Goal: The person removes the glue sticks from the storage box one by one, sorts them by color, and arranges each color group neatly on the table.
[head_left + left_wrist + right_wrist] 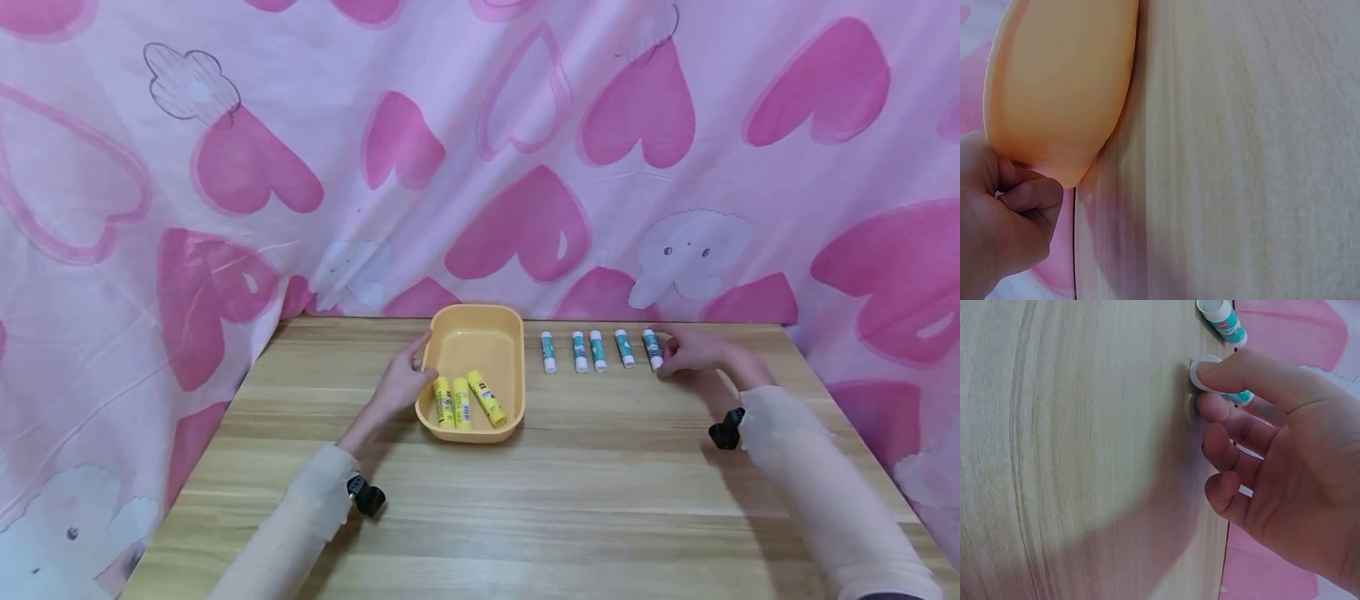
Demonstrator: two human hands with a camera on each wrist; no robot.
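Note:
An orange-yellow plastic tray (483, 350) stands on the table with three yellow glue sticks (462, 403) in its near end. My left hand (401, 383) grips the tray's left rim, thumb at the edge and fingers curled against the outer wall, as the left wrist view shows. To the tray's right, several white-and-teal glue sticks (597, 351) lie in a row. Around the rightmost glue stick (652, 350), my right hand (690, 350) has its thumb and index finger pinching. In the right wrist view the thumb covers part of its white end (1200, 374); the other fingers are loosely curled.
A light wood-grain table (570, 508) extends beneath everything. Pink cloth (465, 167) printed with hearts hangs behind its far edge and along the sides. Another teal glue stick (1225, 322) lies close beside the pinched one.

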